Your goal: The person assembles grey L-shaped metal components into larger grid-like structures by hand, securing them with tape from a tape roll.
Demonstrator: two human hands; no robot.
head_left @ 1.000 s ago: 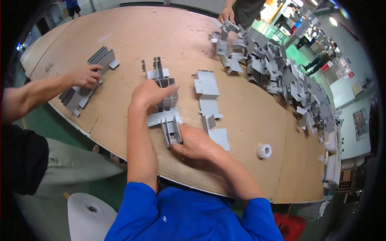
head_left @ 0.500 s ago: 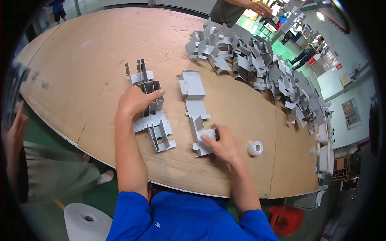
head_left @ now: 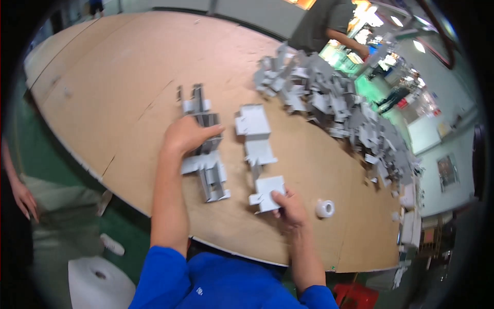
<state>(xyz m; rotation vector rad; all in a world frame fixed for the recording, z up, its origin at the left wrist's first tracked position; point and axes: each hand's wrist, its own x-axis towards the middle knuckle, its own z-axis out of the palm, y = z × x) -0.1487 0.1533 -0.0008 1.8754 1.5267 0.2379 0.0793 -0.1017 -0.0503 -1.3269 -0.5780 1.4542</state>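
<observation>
My left hand [head_left: 188,135] is closed around a stack of grey bent sheet-metal brackets [head_left: 210,147] standing on the table left of centre, its thumb lying across the top. The stacked brackets run away from me in a row of upright walls and slots. Just to their right lies a second row of grey bent sheet metal [head_left: 256,122]; whether it is one piece or several I cannot tell. At its near end my right hand [head_left: 291,207] pinches a flat-faced bracket [head_left: 270,192], thumb on top and the other fingers mostly hidden below.
A large heap of similar grey brackets [head_left: 329,95] covers the far right of the brown table [head_left: 118,67]. Near my right hand sits a white tape roll [head_left: 324,208]. One person [head_left: 329,26] is beyond the heap; another's hand [head_left: 24,200] hangs at the left edge.
My right hand has moved from the bracket's side to a pinch on its near edge, and that bracket now lies at a different angle. My left hand keeps its hold. The view has shifted.
</observation>
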